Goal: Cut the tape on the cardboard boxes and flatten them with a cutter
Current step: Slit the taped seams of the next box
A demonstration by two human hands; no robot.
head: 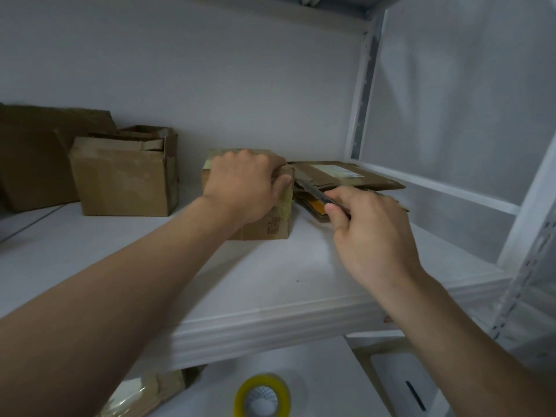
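A small taped cardboard box (270, 224) stands on the white shelf (270, 281). My left hand (243, 185) presses down on its top and grips its right upper edge. My right hand (370, 230) holds a cutter (316, 192), whose blade points left at the box's top right edge, right by my left thumb. Just right of the box lies a stack of flattened cardboard (346, 176) with a white label on top.
Two open cardboard boxes (126, 179) and a larger one (33, 158) stand at the shelf's left. A white shelf post (361, 91) rises at the back right. Below the shelf sit a yellow tape roll (261, 395) and a taped cardboard piece (144, 392).
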